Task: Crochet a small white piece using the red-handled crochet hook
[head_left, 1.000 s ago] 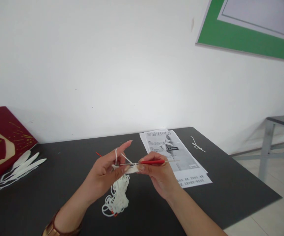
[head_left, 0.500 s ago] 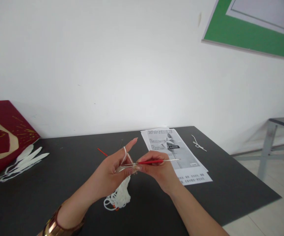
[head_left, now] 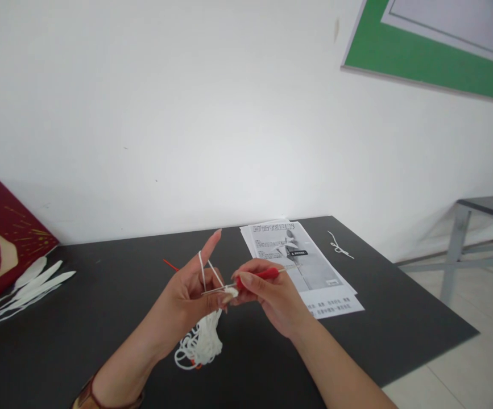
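My right hand (head_left: 269, 289) grips a crochet hook with a red handle (head_left: 267, 275), its metal shaft pointing left. A small piece of white crochet work (head_left: 230, 291) is pinched between the thumb and fingers of my left hand (head_left: 186, 301), close to the hook. White yarn (head_left: 202, 270) loops over my raised left index finger and runs down to the work. Below my hands a loose hank of white yarn (head_left: 206, 341) lies on the dark table (head_left: 246, 375), with a bit of orange under it. The exact stitch at the hook tip is too small to tell.
Printed sheets (head_left: 335, 292) lie right of my hands, with a scrap of white yarn (head_left: 340, 248) beyond them. Several white crocheted petals (head_left: 44, 278) rest at left near a dark red bag (head_left: 11, 238). An orange-red stick (head_left: 170, 265) lies behind my left hand.
The hook has tilted, its right end now higher, and my right fingers have shifted along the handle. My left index finger stands more upright. The view has moved slightly right.
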A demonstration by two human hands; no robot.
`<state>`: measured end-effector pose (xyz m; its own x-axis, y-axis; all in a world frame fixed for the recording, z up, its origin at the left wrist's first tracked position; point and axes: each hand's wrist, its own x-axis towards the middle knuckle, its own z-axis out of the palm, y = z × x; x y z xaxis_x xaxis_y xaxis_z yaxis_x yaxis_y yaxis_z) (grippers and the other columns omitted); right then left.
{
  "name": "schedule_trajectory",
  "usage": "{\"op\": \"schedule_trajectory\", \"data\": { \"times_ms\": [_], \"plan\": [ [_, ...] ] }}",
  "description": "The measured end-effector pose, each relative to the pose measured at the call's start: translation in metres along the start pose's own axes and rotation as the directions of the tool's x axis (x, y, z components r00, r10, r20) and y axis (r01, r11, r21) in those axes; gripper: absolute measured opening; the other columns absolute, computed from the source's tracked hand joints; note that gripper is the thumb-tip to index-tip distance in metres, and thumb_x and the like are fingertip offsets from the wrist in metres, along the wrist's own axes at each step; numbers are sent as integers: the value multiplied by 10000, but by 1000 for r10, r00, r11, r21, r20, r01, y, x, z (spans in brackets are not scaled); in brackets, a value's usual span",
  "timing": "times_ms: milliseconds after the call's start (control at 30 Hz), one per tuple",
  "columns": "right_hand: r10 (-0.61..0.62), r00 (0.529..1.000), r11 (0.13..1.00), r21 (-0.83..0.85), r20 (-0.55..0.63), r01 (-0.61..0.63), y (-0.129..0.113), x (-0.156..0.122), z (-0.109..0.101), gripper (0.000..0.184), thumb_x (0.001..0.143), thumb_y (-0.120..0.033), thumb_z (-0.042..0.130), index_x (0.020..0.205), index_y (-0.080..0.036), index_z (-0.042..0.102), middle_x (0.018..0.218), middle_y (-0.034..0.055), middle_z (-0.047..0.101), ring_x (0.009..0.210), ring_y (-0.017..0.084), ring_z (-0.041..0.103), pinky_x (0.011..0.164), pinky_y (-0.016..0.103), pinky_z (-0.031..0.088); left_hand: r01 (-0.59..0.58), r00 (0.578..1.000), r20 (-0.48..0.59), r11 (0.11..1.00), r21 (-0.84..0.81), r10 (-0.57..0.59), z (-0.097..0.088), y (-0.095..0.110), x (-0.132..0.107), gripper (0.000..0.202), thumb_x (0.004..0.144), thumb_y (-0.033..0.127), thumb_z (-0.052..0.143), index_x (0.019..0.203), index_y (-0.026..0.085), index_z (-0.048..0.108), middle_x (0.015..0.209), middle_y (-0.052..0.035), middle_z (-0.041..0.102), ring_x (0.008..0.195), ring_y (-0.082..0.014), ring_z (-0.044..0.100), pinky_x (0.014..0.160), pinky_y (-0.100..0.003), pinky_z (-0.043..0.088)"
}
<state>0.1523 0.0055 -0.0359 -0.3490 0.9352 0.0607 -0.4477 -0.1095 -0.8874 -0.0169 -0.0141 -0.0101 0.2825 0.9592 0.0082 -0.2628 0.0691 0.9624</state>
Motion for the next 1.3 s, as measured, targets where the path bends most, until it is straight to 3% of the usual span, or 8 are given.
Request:
{"op": "schedule_trajectory", "data": {
  "times_ms": [167, 433, 633, 800, 1133, 1300],
  "plan": [
    [13, 999, 999, 31, 32, -14, -1, -1, 2, 237, 635, -201, 836, 821, -150, 698, 664, -5, 709, 575, 112, 670, 583, 219, 548, 3, 1000, 7, 1000, 15, -3, 5, 1, -3, 865, 785, 214, 701, 1484, 362, 213, 692, 43, 584, 660, -131, 566, 620, -261, 416],
    [1, 999, 999, 37, -52, 1, 3, -1, 2, 205, 587, -168, 853, 716, -151, 694, 622, -10, 702, 551, 122, 651, 562, 236, 523, -54, 994, 102, 997, 53, 48, -4, -2, 1, 881, 795, 217, 693, 1494, 353, 174, 702, 24, 619, 644, -141, 567, 586, -255, 405],
    [-47, 998, 998, -53, -39, 45, 1, -3, 1, 183, 597, -166, 847, 699, -169, 695, 668, -10, 710, 602, 128, 649, 609, 256, 509, 8, 987, 157, 1000, 7, -9, -13, -1, 2, 864, 772, 264, 725, 1485, 321, 241, 767, -6, 625, 696, -156, 570, 589, -254, 399],
    [-60, 996, 991, -119, -62, 53, -2, -3, 1, 187, 585, -178, 853, 690, -167, 699, 665, -7, 706, 613, 130, 646, 609, 254, 504, 0, 994, 111, 995, 99, -11, -16, -2, 5, 808, 840, 270, 657, 1501, 278, 192, 664, 15, 627, 603, -127, 557, 566, -242, 389],
    [-52, 998, 999, 1, 21, 52, -2, -4, 3, 120, 753, -250, 754, 773, -150, 691, 687, -3, 695, 610, 106, 665, 620, 231, 564, -57, 995, 86, 993, 100, 48, -9, -1, 2, 856, 822, 257, 676, 1500, 331, 157, 672, 26, 609, 600, -117, 509, 549, -234, 377],
    [-60, 997, 998, 22, 55, 59, 0, -4, 1, 133, 774, -259, 736, 847, -151, 707, 712, 2, 685, 646, 123, 675, 663, 290, 602, -39, 997, 67, 995, 96, 33, -6, 3, -1, 857, 819, 247, 678, 1497, 340, 162, 679, 26, 617, 600, -121, 515, 551, -236, 374]
  ]
}}
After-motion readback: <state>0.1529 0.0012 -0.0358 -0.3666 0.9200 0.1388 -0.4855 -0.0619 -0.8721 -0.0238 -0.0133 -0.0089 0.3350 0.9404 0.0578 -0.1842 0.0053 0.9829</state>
